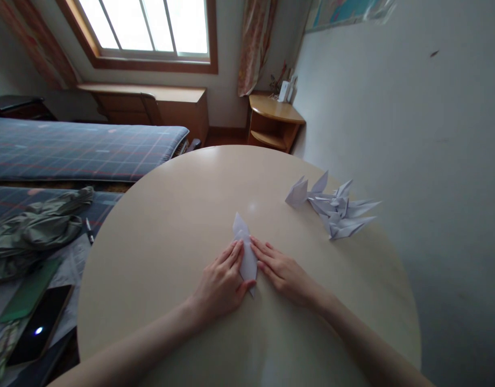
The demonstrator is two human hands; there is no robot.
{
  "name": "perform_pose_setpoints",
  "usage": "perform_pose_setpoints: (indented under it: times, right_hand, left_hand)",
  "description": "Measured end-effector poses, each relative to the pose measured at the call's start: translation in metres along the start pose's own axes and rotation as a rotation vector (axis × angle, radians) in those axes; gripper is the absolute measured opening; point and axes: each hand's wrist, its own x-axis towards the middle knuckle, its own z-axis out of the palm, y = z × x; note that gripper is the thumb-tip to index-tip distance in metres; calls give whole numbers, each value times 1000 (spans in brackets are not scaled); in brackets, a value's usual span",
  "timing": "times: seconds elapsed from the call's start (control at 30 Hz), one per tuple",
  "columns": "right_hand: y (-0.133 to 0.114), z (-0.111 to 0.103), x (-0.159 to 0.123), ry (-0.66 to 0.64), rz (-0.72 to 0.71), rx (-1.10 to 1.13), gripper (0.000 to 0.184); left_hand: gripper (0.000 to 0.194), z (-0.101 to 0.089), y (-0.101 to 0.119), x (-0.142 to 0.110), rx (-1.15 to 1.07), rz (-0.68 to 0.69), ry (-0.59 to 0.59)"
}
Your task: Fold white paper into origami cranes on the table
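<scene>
A narrow, pointed piece of folded white paper (248, 264) lies on the round table (158, 236), its long shape running away from me. My left hand (221, 279) holds it down from the left, fingers along its left edge and thumb across its lower end. Along the right edge rest the fingertips of my right hand (283, 271), stretched out and lying flat. The left fingers hide part of the paper's left side. Farther off to the right sits a cluster of folded white paper cranes (336, 209), overlapping so their outlines merge.
The wall (441, 161) runs close along the table's right side. To the left are plaid mattresses (78, 150), a crumpled grey-green cloth (33, 231) and a dark phone (41, 322). A corner shelf (277, 110) and a desk (178, 94) stand beyond.
</scene>
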Motion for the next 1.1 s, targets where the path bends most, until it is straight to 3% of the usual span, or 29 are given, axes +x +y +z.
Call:
perform_pose_setpoints:
  times: [0.33,0.6,0.67,0.87,1.1]
  right_hand:
    - [-2,-4,1,-12,-6,-17,47]
    - [-8,-7,-1,-26,-90,-307,47]
    - [-9,-7,-1,-36,-93,-352,49]
    - [-4,-14,4,-38,-129,-368,49]
    - [11,-20,5,-40,-210,-334,56]
  left_hand:
    - [82,-1,4,0,0,-37,-5]
    - [100,-9,0,2,-3,-11,-64]
    - [93,-12,-6,2,-3,37,-66]
    - [47,-27,-42,18,-107,231,-89]
    - [39,-24,-69,33,-256,315,-55]
